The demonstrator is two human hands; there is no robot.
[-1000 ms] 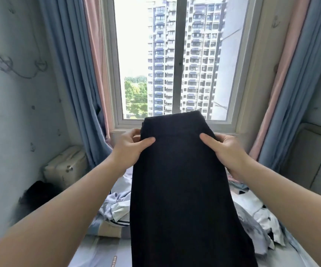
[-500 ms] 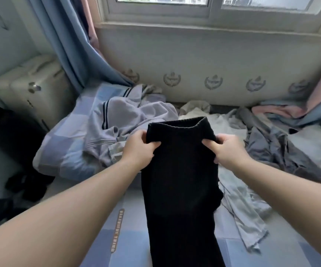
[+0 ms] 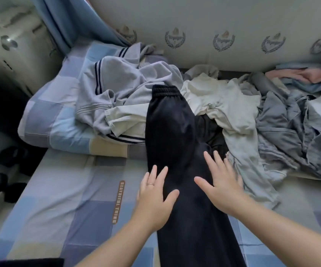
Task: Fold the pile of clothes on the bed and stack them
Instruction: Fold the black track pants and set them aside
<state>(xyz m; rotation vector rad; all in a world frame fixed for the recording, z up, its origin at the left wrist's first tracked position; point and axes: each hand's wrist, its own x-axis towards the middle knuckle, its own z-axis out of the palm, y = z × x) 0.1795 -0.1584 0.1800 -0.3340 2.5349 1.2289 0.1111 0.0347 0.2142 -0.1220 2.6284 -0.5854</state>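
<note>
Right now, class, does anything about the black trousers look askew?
Yes: the black trousers lie unevenly, waistband end draped over the pillow and crumpled clothes; left hand and right hand touch the lower part.

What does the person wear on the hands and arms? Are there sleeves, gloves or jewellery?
Both forearms are bare in view: no sleeves, gloves, watch or bracelet. The left hand wears one thin pale ring on a finger. The right hand wears nothing visible.

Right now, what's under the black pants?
The pants drape over the checked quilt and cream shirt, legs on the sheet. A dark garment peeks out; the rest is covered.
</note>
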